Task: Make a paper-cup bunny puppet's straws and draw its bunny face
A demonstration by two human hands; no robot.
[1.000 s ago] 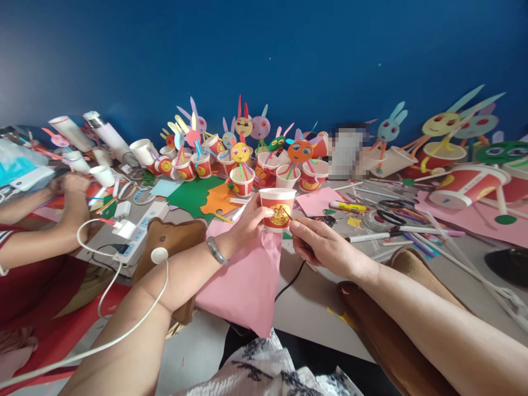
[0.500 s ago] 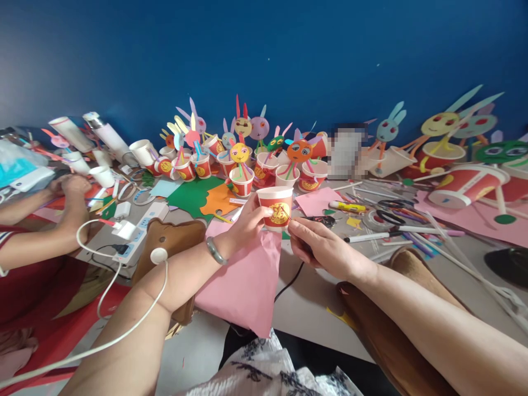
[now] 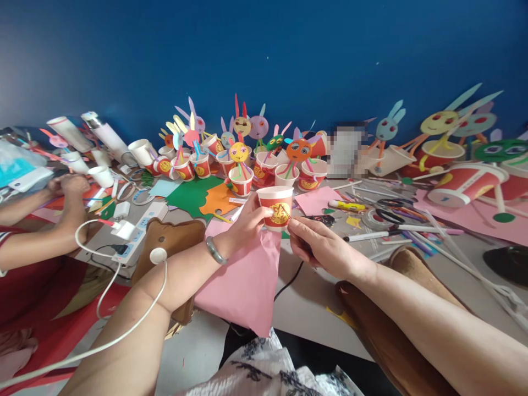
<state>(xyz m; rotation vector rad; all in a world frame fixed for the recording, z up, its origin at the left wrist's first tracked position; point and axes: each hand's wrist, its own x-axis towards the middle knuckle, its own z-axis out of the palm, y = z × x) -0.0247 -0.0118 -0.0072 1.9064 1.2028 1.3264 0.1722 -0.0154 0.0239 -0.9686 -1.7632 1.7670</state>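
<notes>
My left hand [image 3: 249, 219] grips a red and white paper cup [image 3: 275, 192] with a gold emblem, fingers round its left side and thumb on the front. The cup is upright above a sheet of pink paper [image 3: 243, 291]. My right hand [image 3: 315, 242] is closed round a thin, dark pointed tool [image 3: 285, 214], its slim tip against the cup's front at the emblem. Most of the tool is hidden in the fingers, so its exact kind does not show.
Several cups with paper animal heads, one a yellow face [image 3: 238, 152], stand along the blue wall. Markers, scissors [image 3: 390, 215] and straws lie at right. A power strip [image 3: 140, 234] and white cable [image 3: 163, 280] are at left, beside another person's hands [image 3: 73, 190].
Almost nothing differs. Both hands keep the cup and the pointed tool in the same place, and the view has shifted very slightly.
</notes>
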